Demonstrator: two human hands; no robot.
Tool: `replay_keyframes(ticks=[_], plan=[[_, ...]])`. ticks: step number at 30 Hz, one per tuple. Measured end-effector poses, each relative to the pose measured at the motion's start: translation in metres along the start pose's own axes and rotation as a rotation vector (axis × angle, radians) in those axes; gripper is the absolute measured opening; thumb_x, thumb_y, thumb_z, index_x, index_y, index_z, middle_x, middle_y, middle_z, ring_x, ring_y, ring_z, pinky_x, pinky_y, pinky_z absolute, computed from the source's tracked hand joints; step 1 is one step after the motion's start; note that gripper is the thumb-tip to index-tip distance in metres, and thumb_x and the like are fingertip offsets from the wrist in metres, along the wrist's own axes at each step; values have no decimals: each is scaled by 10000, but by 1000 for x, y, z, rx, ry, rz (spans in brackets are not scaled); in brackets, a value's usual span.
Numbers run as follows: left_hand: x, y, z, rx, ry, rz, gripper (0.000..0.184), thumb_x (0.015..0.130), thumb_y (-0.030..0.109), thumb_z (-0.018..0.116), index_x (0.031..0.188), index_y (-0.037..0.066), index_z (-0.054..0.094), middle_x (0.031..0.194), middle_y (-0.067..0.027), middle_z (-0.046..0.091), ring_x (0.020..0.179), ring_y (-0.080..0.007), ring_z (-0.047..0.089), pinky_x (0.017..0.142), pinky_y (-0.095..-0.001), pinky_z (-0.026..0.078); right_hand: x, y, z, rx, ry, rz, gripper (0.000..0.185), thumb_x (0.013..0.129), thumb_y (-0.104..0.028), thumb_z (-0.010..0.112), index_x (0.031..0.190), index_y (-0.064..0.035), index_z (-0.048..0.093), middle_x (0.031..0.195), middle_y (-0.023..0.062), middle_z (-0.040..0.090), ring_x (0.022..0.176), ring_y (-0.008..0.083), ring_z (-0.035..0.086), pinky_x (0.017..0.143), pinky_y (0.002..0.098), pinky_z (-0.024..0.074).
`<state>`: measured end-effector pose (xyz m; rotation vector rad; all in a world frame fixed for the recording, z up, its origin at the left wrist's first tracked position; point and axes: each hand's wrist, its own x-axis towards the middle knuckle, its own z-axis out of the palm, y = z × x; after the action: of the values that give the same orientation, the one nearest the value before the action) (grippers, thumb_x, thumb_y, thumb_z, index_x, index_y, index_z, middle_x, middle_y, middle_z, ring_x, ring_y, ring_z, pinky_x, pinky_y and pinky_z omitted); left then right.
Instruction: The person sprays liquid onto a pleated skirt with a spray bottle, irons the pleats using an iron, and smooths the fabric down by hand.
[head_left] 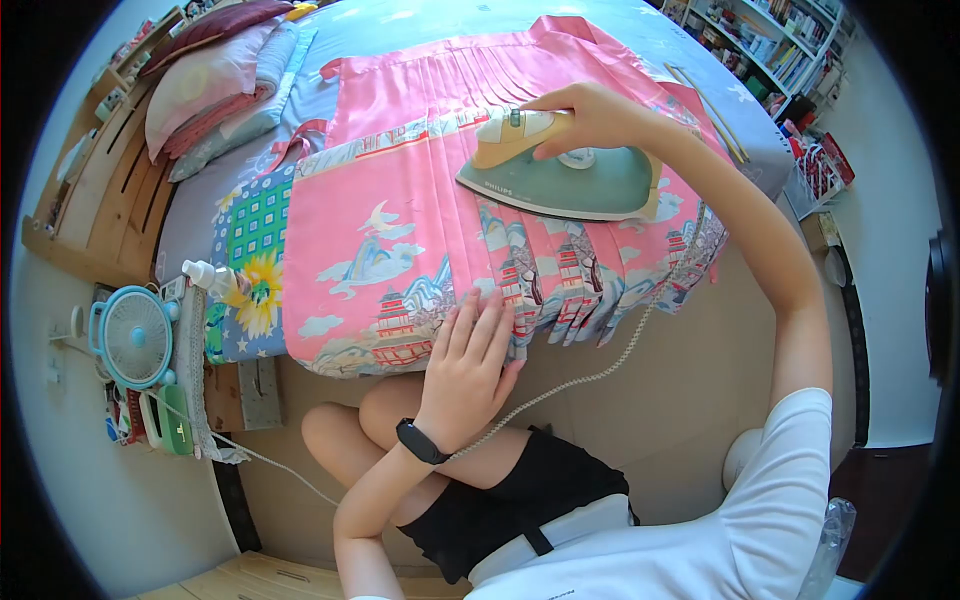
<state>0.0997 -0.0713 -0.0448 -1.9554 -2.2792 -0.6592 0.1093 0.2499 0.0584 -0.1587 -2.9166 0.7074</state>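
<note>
A pink pleated cloth (350, 220) printed with pagodas, clouds and mountains lies spread over the bed's edge. Closed round the handle of a green and cream iron (590, 180), my right hand (585, 120) holds it on the upper part of the pleats, its tip pointing left. Below and left of the iron, my left hand (470, 350) rests flat on the cloth's lower edge, fingers stretched upward, with a black band on the wrist. The iron's braided cord (600, 372) runs down from the right and passes by my left wrist.
Pillows (215, 85) are stacked at the bed's upper left. A spray bottle (210, 277) and a blue fan (136, 337) are at the left. Thin rods (712, 115) lie on the right of the bed. A bookshelf (775, 45) stands at the upper right.
</note>
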Motion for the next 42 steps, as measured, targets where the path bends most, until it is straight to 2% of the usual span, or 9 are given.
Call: replay_keyframes(ticks=[1,3,10,18,25,27,30,37,42], plan=[[3,2,2,-2,-4,-2,561,833,236,573,1309,-18,418,1347,-181,410,1305,-364,314,1053,-482,271,0,-2,-1,3,-3,2,574,682,-243,784,1190,-54,596,1034,99,663,933,165,614,839,288,470],[10,5,7,-22,39,39,574,811,214,600,1303,-24,424,1346,-169,412,1285,-371,337,1034,-504,284,-2,-6,-3,36,-56,-26,596,661,-348,771,1177,-93,615,1103,107,643,1000,230,603,886,324,452],[22,12,25,68,61,38,527,808,220,589,1257,-30,470,1338,-141,425,1241,-346,373,1019,-497,290,-8,4,-3,79,45,4,588,656,-341,770,1165,-88,621,1080,106,653,968,217,617,863,316,461],[26,16,25,50,84,11,510,817,226,585,1248,-25,478,1313,-148,454,1239,-359,376,1018,-493,290,-3,5,5,-114,146,86,602,628,-441,750,1150,-161,640,1019,88,672,901,231,637,805,334,481],[59,15,34,33,178,-63,576,835,292,578,1280,-45,435,1319,-246,426,1254,-399,368,1018,-508,281,-4,7,5,-130,152,102,609,625,-443,752,1155,-164,638,1019,88,671,903,228,637,803,337,481],[70,13,36,114,185,-93,583,842,326,571,1265,-55,446,1320,-268,417,1261,-408,358,1017,-509,283,-6,8,5,-75,201,95,604,623,-432,756,1149,-157,642,1009,87,673,899,222,637,799,334,480],[78,16,43,105,196,-146,570,846,336,570,1244,-57,463,1311,-264,427,1254,-409,366,1016,-510,285,-8,8,3,-60,219,89,600,616,-416,763,1138,-143,649,1001,94,675,891,221,637,795,330,478],[76,14,47,125,240,-127,523,840,307,574,1201,-64,500,1287,-232,468,1235,-403,390,1006,-502,299,-8,7,3,-51,211,114,594,616,-402,767,1134,-134,651,1005,113,673,885,228,639,797,324,478],[80,13,48,111,255,-122,489,822,262,579,1180,-66,514,1280,-212,482,1221,-357,412,993,-465,323,-8,7,3,-41,196,86,587,627,-401,762,1140,-140,647,1023,111,670,900,231,639,811,318,480]])
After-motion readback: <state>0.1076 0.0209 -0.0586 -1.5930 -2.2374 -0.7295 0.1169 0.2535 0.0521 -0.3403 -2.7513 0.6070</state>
